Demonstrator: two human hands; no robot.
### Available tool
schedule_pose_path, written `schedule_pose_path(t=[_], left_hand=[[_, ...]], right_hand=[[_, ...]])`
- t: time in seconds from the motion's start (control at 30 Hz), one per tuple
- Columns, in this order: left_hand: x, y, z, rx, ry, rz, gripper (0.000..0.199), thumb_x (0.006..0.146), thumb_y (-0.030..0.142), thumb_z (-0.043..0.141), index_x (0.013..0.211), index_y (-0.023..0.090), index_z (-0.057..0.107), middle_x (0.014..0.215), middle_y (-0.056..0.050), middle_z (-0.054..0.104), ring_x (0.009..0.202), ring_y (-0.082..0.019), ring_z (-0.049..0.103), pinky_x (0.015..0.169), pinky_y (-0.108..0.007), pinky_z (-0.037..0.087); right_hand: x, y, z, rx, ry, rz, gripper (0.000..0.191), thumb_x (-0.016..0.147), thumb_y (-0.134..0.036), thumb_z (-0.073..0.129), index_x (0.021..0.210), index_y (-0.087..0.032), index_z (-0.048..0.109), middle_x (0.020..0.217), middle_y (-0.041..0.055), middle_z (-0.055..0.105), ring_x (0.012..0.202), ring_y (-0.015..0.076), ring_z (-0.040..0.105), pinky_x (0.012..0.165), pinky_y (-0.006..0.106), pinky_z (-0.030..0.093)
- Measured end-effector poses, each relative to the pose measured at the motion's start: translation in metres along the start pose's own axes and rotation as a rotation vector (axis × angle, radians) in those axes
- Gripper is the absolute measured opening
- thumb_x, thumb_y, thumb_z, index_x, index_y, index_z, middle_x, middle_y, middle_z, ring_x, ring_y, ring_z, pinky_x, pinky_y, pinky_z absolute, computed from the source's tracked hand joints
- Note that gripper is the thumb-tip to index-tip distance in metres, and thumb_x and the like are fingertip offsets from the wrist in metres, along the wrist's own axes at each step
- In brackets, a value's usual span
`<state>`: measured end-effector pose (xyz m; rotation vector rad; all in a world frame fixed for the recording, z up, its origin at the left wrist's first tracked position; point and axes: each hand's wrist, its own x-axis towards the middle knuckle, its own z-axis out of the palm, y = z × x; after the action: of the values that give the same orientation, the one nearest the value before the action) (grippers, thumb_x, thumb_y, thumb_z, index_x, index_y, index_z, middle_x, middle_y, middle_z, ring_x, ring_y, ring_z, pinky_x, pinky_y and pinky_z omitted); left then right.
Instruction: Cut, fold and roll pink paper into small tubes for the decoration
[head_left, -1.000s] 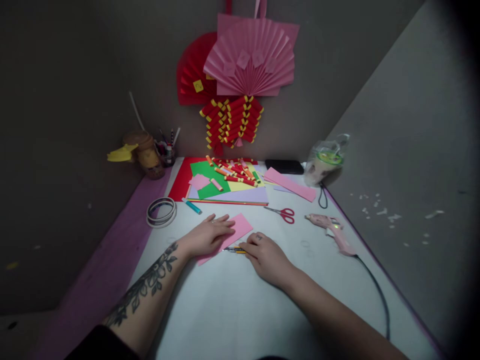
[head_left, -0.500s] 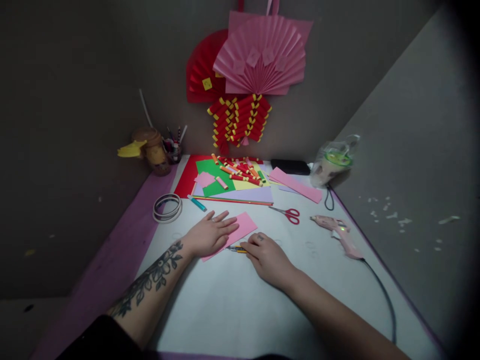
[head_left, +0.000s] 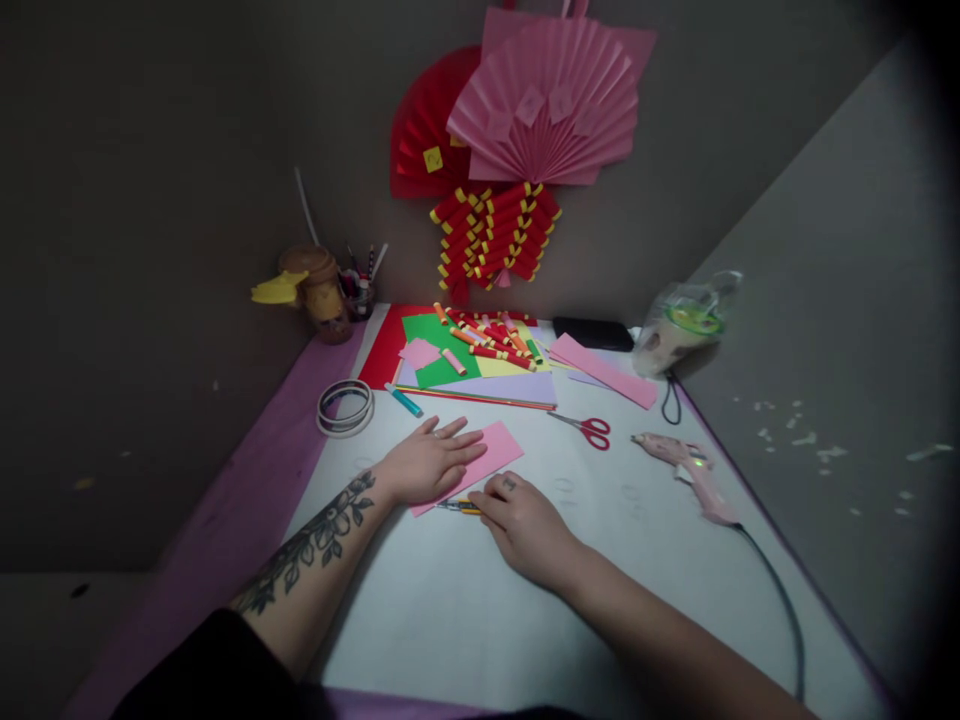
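My left hand (head_left: 435, 462) lies flat with spread fingers on a pink sheet of paper (head_left: 501, 446), pressing it to the white-covered table. In my right hand (head_left: 521, 520) is a box cutter (head_left: 461, 507) with a yellow and dark body, its tip pointing left. The cutter lies along the paper's near long edge; whether the blade touches the paper is too small to tell. Beyond my hands rests a teal glue-stick-like tube (head_left: 405, 400). Red-handled scissors (head_left: 592, 432) lie to the right of the paper.
Rolls of tape (head_left: 345, 408) sit at left. Stacked coloured sheets (head_left: 517, 387) bear several small paper rolls (head_left: 501, 355). At right are pink strips (head_left: 604, 370), a glue gun (head_left: 690, 470) with a trailing cord, and a bagged cup (head_left: 679, 325). Another cup (head_left: 322, 295) stands back left.
My right hand has drawn the box cutter left and slightly nearer along the paper's edge. My left hand stays flat on the paper. The whole view has shifted a little.
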<state>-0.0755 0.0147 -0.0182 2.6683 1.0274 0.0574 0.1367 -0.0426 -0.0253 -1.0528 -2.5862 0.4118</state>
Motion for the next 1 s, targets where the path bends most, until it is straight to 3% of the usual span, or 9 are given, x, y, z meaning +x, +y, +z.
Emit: schedule_pose_path(t=[0.23,0.37,0.43,0.57,0.63,0.73,0.87,1.0], left_hand=[[-0.001,0.000,0.002,0.011,0.009,-0.006,0.051,0.094,0.029,0.033,0.144,0.031,0.032,0.152,-0.001,0.033,0.143,-0.025,0.020,0.111,-0.055,0.018],[-0.001,0.002,-0.002,-0.017,0.062,-0.031,0.046,0.094,0.030,0.033,0.140,0.029,0.041,0.147,-0.003,0.041,0.140,-0.025,0.029,0.110,-0.052,0.022],[-0.002,0.005,-0.006,-0.026,0.123,-0.099,0.040,0.095,0.032,0.033,0.130,0.027,0.052,0.138,-0.006,0.052,0.131,-0.024,0.041,0.106,-0.045,0.030],[-0.006,0.017,-0.014,0.048,0.184,-0.391,0.033,0.089,0.044,0.046,0.104,0.021,0.062,0.107,-0.012,0.064,0.102,-0.027,0.058,0.086,-0.040,0.044],[-0.009,0.022,-0.016,0.083,0.161,-0.523,0.040,0.080,0.050,0.058,0.104,0.019,0.059,0.105,-0.013,0.062,0.098,-0.031,0.058,0.081,-0.041,0.045],[-0.013,0.025,-0.016,0.029,0.089,-0.604,0.045,0.074,0.047,0.066,0.108,0.018,0.055,0.103,-0.013,0.063,0.095,-0.031,0.060,0.078,-0.040,0.046],[-0.014,0.019,-0.016,-0.090,0.053,-0.590,0.036,0.071,0.041,0.068,0.099,0.021,0.057,0.096,-0.009,0.066,0.088,-0.026,0.062,0.073,-0.034,0.045],[-0.012,0.018,-0.018,-0.115,0.119,-0.502,0.015,0.077,0.034,0.062,0.083,0.021,0.062,0.087,-0.006,0.065,0.084,-0.023,0.060,0.072,-0.032,0.043]], right_hand=[[0.004,-0.020,0.010,0.041,-0.034,-0.113,0.027,0.086,-0.011,0.051,0.105,-0.022,0.067,0.084,0.0062,0.059,0.080,0.0186,0.050,0.072,0.031,0.041],[0.003,-0.018,0.001,0.135,0.016,-0.217,0.028,0.085,-0.011,0.052,0.105,-0.023,0.067,0.084,0.0053,0.061,0.079,0.0182,0.052,0.073,0.032,0.043],[0.001,-0.005,-0.007,0.186,0.144,-0.141,0.030,0.086,-0.011,0.050,0.108,-0.021,0.066,0.086,0.0064,0.062,0.083,0.0188,0.053,0.075,0.032,0.045],[-0.004,0.042,-0.023,0.106,0.416,0.269,0.029,0.088,-0.012,0.048,0.112,-0.017,0.064,0.092,0.0094,0.062,0.091,0.0216,0.056,0.083,0.035,0.047],[-0.006,0.064,-0.027,-0.009,0.404,0.434,0.029,0.087,-0.011,0.049,0.110,-0.016,0.065,0.095,0.0104,0.062,0.091,0.0233,0.056,0.084,0.037,0.047],[-0.008,0.083,-0.029,-0.149,0.355,0.590,0.032,0.084,-0.009,0.049,0.112,-0.015,0.065,0.099,0.0130,0.062,0.093,0.0269,0.055,0.084,0.042,0.047],[-0.005,0.076,-0.022,-0.141,0.411,0.571,0.039,0.083,-0.011,0.050,0.120,-0.015,0.060,0.101,0.0147,0.061,0.098,0.0293,0.053,0.087,0.047,0.046],[-0.001,0.060,-0.009,0.168,0.427,0.418,0.046,0.084,-0.022,0.053,0.130,-0.017,0.051,0.114,0.0136,0.056,0.109,0.0271,0.051,0.095,0.046,0.044]])
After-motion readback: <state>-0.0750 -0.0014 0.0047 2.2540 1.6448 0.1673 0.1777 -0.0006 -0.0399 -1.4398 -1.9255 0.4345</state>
